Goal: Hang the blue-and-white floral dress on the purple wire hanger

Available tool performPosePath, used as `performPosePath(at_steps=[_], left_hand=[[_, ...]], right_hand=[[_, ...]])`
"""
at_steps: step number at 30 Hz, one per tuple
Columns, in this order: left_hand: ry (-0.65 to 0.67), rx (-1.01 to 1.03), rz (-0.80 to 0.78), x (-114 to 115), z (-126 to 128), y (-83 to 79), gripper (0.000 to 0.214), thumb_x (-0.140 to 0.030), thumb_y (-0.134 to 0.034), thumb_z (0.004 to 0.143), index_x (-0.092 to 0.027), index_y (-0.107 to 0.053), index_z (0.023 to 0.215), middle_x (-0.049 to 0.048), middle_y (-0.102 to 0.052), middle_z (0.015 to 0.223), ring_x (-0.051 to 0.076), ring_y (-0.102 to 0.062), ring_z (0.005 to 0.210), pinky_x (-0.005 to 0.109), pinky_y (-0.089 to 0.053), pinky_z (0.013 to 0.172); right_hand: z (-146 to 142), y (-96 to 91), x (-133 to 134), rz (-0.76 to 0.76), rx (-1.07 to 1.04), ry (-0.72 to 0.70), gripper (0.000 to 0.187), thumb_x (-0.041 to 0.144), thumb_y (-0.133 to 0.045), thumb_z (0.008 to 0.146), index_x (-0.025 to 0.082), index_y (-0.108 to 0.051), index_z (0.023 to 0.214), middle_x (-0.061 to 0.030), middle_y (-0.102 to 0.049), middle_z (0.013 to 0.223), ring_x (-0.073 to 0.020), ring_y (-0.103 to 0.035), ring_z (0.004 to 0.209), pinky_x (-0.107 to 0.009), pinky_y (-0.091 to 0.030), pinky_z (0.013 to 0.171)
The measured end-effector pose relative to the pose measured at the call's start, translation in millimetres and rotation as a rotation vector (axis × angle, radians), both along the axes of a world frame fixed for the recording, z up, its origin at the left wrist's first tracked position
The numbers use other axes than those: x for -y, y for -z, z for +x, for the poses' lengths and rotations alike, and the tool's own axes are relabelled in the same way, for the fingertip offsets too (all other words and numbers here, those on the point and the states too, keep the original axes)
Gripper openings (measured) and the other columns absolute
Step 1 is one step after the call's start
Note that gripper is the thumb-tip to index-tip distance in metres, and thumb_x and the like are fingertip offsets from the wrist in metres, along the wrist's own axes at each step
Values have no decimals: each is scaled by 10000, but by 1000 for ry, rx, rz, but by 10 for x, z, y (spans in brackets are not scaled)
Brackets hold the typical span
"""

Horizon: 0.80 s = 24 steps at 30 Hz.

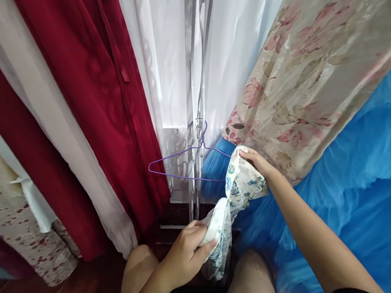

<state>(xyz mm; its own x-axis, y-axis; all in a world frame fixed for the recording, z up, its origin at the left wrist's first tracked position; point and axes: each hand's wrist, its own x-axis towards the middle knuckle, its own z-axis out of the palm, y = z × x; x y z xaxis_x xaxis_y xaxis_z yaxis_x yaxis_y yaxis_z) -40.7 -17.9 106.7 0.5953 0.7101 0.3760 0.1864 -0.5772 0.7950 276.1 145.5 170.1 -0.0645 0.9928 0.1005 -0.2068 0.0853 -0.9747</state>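
No text, label, brand, number or sign can be read anywhere in the view. The floral cloth (241, 185) carries only a printed pattern of leaves and flowers, without letters. Up and to the left of this cloth, the small tab (125, 75) sewn on the red curtain (91, 104) is plain. The purple hanger (184, 178), just beside the cloth, shows no mark.

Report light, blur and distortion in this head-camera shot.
Head view: daylight through the white sheer curtain blows out the middle; the patterned drape at upper right is soft and smeared; left hand, right hand and the floral cloth they grip look fairly sharp; wide-lens bending slants the red curtain at left.
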Motion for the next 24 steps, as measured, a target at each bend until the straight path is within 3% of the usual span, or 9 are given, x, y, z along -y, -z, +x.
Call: performPosePath(at_steps=[4,8,12,14,17,20,24], left_hand=[[-132,-29,18,-88,-227,-61,321,-348,-444,1036,-176,-545,784,45,-561,810,179,-538,831,288,-437,776],[-290,-142,57,-351,-664,61,237,-331,-479,1004,-193,-652,921,57,-619,919,204,-563,918,313,-442,868],[-230,-366,109,-753,-1072,262,156,-258,-551,904,-217,-696,946,48,-652,972,219,-586,972,328,-445,911],[-193,-459,170,-1001,-1245,273,144,-226,-552,871,-217,-694,894,42,-660,940,223,-597,964,339,-445,916],[-232,-514,253,-1386,-1485,96,195,-208,-502,880,-224,-696,881,34,-691,908,226,-617,932,352,-449,905],[-372,-426,314,-1729,-1625,-232,254,-207,-447,893,-205,-695,946,47,-719,980,220,-642,931,343,-465,898],[-510,-227,382,-2021,-1467,-642,267,-196,-444,867,-160,-676,995,67,-712,1020,200,-641,900,311,-481,849]], right_hand=[[-169,-16,-73,-52,94,-127,329,445,-852,715,179,-667,775,9,-691,627,-129,-607,510,-215,-472,499],[-158,-26,55,-70,110,-183,319,448,-819,769,168,-667,782,-3,-683,604,-123,-590,467,-210,-442,454],[-180,-105,163,-111,134,-249,321,430,-830,758,152,-675,801,-22,-697,631,-129,-603,477,-223,-459,472],[-224,-140,177,-116,162,-271,339,437,-841,738,145,-679,795,-28,-703,640,-136,-608,485,-235,-468,485],[-272,-157,167,-89,163,-250,346,429,-850,724,142,-691,833,-37,-727,689,-148,-626,524,-251,-483,520],[-280,-162,146,-80,144,-218,358,405,-880,678,138,-701,834,-46,-737,701,-166,-638,539,-275,-492,544],[-304,-200,143,-100,89,-224,330,353,-883,663,131,-720,844,-53,-752,731,-182,-671,578,-293,-521,595]])
